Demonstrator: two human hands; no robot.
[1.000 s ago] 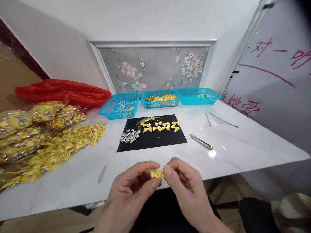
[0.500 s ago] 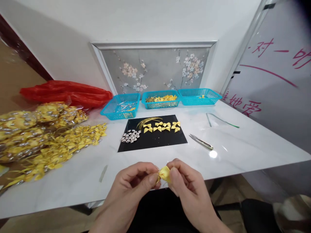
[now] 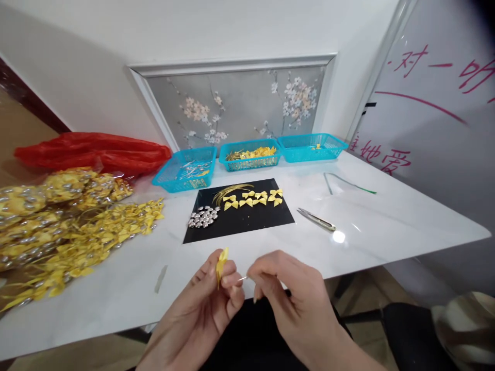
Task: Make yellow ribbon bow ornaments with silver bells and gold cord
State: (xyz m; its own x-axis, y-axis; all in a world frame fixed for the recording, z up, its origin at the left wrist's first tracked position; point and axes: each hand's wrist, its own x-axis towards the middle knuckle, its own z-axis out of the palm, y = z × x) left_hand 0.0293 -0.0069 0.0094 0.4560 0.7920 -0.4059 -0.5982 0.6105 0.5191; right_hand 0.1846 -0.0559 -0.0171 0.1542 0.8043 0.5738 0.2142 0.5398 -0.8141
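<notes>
My left hand [image 3: 204, 301] pinches a small yellow ribbon bow [image 3: 221, 265] between thumb and fingers, turned nearly edge-on. Close by on its right, my right hand [image 3: 290, 293] has thumb and forefinger pressed together on a thin, shiny needle-like piece [image 3: 243, 279]. That piece reaches toward the left fingers; whether it is a needle or a thread I cannot tell. Beyond the hands lies a black mat [image 3: 247, 224]. Several yellow bows [image 3: 253, 199] sit on it in rows, beside a cluster of silver beads [image 3: 203, 217] and thin golden stems [image 3: 232, 191].
Snips [image 3: 316, 220] lie right of the mat, with a green strip [image 3: 350, 184] behind them. Three blue baskets [image 3: 181, 188] line the wall. At left are finished yellow strands [image 3: 96, 234], bagged bundles [image 3: 34, 221] and a red bag [image 3: 93, 152]. A pale strip [image 3: 161, 279] lies near the front edge.
My hands have moved apart, the left one carrying the yellow bow leftward and up. My right hand has let go of the bow and now pinches the thin shiny piece. The view has shifted slightly.
</notes>
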